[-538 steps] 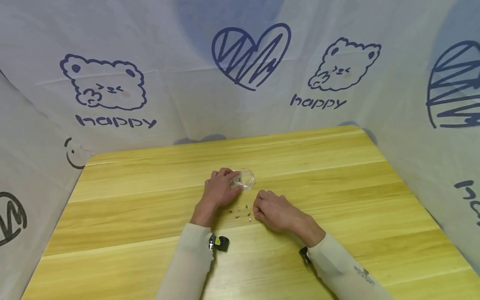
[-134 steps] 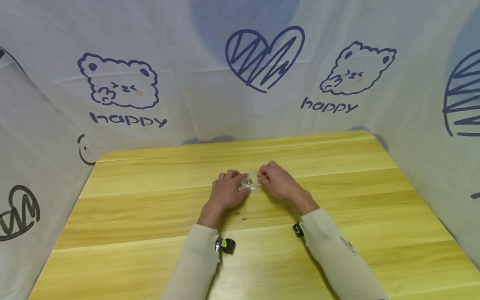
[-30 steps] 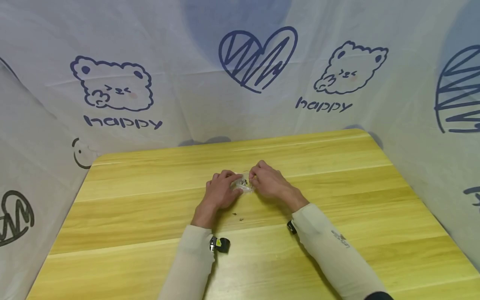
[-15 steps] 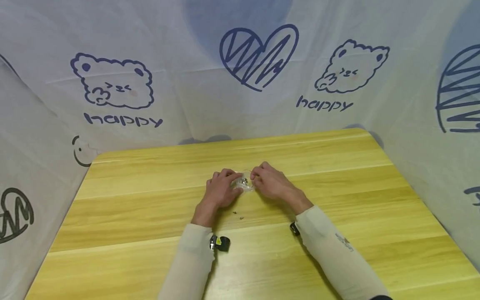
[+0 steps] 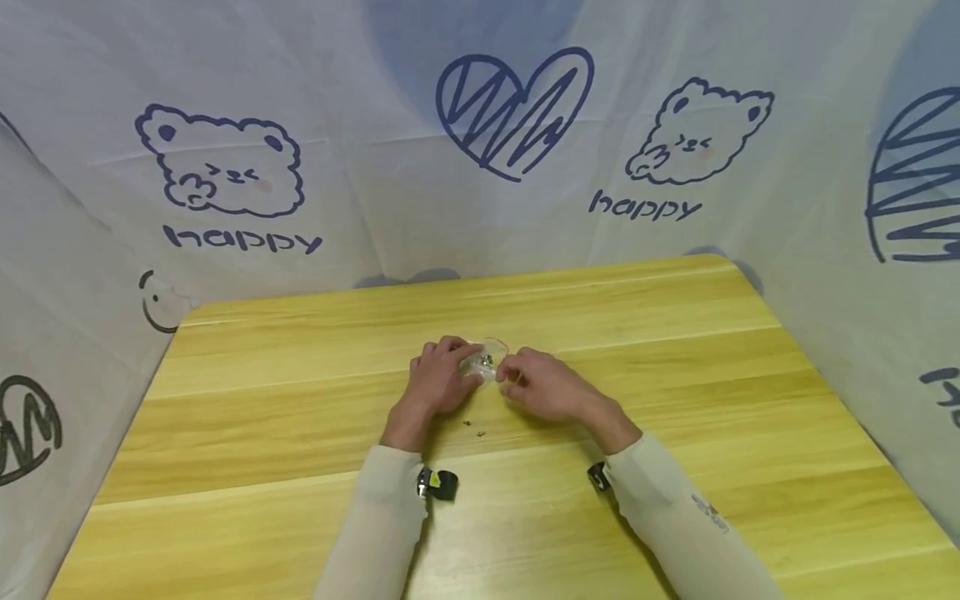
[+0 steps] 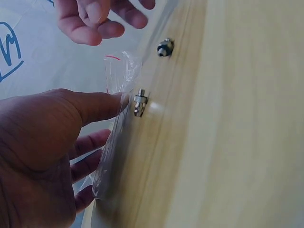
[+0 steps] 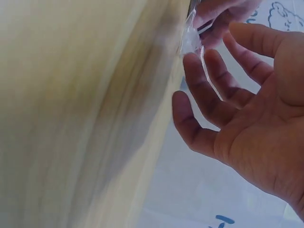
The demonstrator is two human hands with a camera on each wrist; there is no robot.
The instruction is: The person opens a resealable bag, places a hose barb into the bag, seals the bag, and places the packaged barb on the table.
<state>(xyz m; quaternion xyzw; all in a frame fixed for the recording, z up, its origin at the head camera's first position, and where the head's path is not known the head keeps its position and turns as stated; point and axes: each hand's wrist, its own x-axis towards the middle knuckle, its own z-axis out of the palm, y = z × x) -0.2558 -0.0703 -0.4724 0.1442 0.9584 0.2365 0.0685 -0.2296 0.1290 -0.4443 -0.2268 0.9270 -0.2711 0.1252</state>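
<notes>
A clear plastic zip bag with a red line at its mouth lies at mid-table, several small metal pieces inside it. My left hand holds the bag between thumb and fingers; in the left wrist view the thumb lies along the bag's edge. Just right of the bag's mouth is my right hand, its fingers spread and loosely bent around nothing in the right wrist view. Two small silver metal fittings, one with a collar and one dark-banded, lie on the table nearer the body.
The wood-grain table extends on all sides of the hands. White cloth with blue drawings hangs behind it and at both sides. A black strap sticks out from the left wrist.
Earlier, several fittings lay loose on the table; now two do, and more sit in the bag. In the last half second, my right hand drew back from the bag's mouth toward me and its fingers loosened.
</notes>
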